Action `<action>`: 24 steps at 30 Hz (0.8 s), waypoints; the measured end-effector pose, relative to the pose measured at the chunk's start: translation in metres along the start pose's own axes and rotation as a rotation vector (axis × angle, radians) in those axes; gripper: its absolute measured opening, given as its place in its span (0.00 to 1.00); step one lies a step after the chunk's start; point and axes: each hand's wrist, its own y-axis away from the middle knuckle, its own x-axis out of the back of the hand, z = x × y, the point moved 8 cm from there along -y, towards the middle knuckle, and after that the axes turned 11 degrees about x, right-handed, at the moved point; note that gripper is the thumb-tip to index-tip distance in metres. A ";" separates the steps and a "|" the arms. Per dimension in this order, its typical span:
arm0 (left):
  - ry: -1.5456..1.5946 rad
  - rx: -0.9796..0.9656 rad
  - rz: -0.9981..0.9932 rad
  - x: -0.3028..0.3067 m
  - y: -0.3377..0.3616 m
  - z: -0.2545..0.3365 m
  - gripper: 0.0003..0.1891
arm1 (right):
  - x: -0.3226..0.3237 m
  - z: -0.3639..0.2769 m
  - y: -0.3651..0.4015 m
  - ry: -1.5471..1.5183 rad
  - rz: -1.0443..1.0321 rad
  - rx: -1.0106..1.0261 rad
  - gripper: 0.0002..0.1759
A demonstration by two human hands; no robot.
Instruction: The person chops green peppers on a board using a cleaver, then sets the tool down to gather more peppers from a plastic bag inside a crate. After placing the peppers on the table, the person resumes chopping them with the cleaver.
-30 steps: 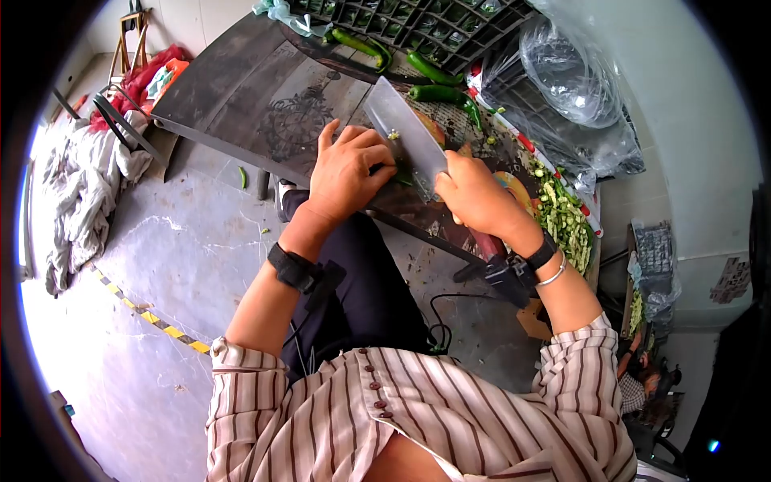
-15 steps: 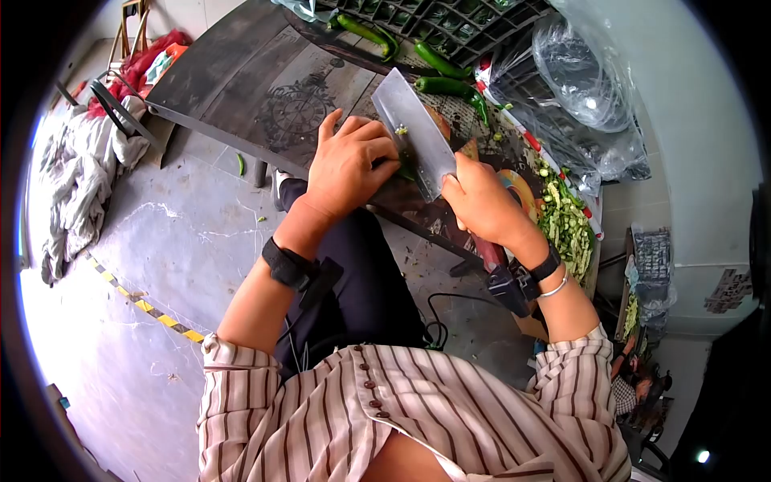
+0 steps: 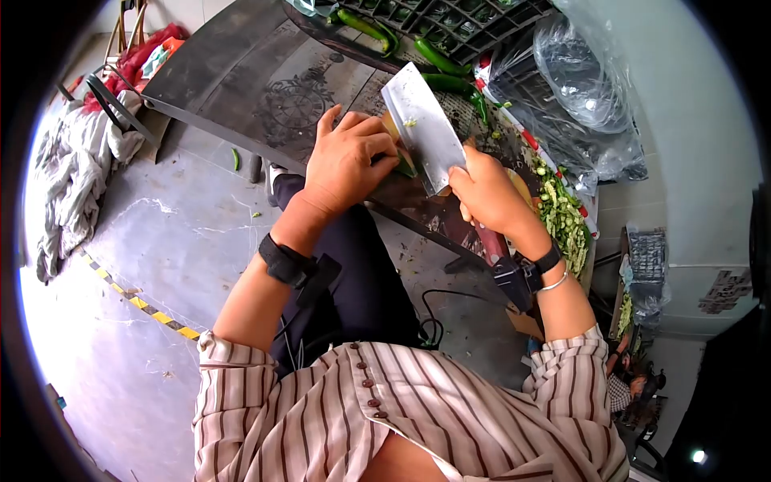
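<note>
My right hand (image 3: 490, 189) grips a cleaver (image 3: 426, 132) by its handle. The broad blade is tilted, with pale bits stuck to its face. Left of the blade, my left hand (image 3: 353, 157) is closed, fingertips curled down on a green chili pepper (image 3: 405, 167); only a short end of it shows beside the thumb. A small gap seems to separate the blade from that end. Chopped green pepper (image 3: 562, 225) lies heaped to the right of my right hand. Whole green peppers (image 3: 450, 83) rest on the table beyond the cleaver.
The dark wooden table (image 3: 217, 72) reaches away to the left. A black plastic crate (image 3: 458, 28) holding peppers stands at the back, near plastic-wrapped items (image 3: 574, 88). Crumpled grey cloth (image 3: 76, 173) lies on the floor at left. Another person (image 3: 626, 386) appears far right.
The cleaver has moved slightly right, away from my left fingers, and its face is turned more toward me. More of the pepper's end shows. My left hand has barely moved.
</note>
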 end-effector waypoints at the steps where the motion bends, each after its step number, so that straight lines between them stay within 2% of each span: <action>1: -0.005 0.006 -0.016 -0.002 0.000 -0.001 0.04 | 0.001 -0.005 0.002 0.001 -0.002 0.000 0.12; 7: -0.005 0.010 -0.015 -0.002 0.001 -0.002 0.04 | -0.006 -0.019 0.005 0.020 -0.013 0.064 0.13; 10: -0.011 0.024 -0.019 -0.001 0.000 -0.003 0.04 | -0.009 -0.011 0.005 0.070 -0.042 -0.011 0.14; 12: -0.018 0.025 -0.039 -0.003 0.001 -0.003 0.05 | -0.009 -0.009 0.002 0.171 -0.017 0.111 0.13; 19: -0.006 0.058 -0.054 -0.002 -0.001 -0.006 0.04 | -0.011 -0.011 -0.005 0.221 -0.051 0.095 0.14; 22: 0.000 0.043 -0.071 -0.008 0.002 -0.004 0.04 | -0.016 0.002 -0.013 0.114 -0.036 0.022 0.14; 24: -0.010 0.028 -0.041 -0.004 -0.001 -0.005 0.04 | -0.018 -0.008 -0.024 0.189 0.064 0.267 0.14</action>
